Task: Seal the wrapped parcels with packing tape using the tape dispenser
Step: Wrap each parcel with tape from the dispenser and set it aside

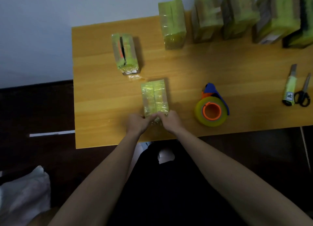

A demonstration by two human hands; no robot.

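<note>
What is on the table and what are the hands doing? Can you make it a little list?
hands: left hand and right hand grip the near end of a parcel
tape dispenser: lying right of it, untouched
slit parcel: behind, top gaping
back row: five parcels
far right: knife, scissors

Utility knife and black-handled scissors are laid side by side on wooden bench, far right of the hands. White cloth is seen lower left, off bench.

Yellow-green taped parcel flat near table edge, tape dispenser to its right.
</note>
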